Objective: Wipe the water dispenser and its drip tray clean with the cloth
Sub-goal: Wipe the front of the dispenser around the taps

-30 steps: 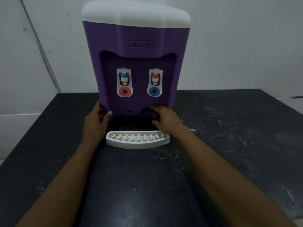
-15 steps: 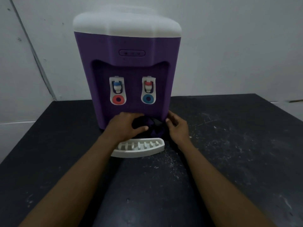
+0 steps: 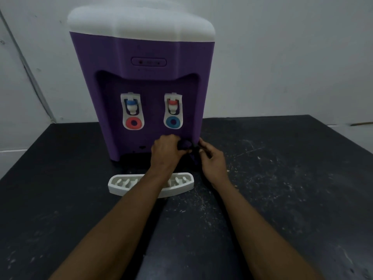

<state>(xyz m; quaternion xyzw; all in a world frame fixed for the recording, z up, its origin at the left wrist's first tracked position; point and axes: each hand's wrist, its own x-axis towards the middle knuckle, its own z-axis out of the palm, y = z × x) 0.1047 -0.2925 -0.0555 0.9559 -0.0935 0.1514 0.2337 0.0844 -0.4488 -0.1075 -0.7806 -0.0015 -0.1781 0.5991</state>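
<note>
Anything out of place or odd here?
The white slotted drip tray lies loose on the black table, detached from the purple water dispenser. Blue tap sits above a red ring, red tap above a blue ring.

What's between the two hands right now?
The bunched dark cloth, held by both the left hand and right hand, at the dispenser's lower front. Head view.

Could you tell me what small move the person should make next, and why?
Probably pass the cloth fully to the right hand and rub the base of the dispenser: the left hand also grips it there, drip tray already out.
</note>
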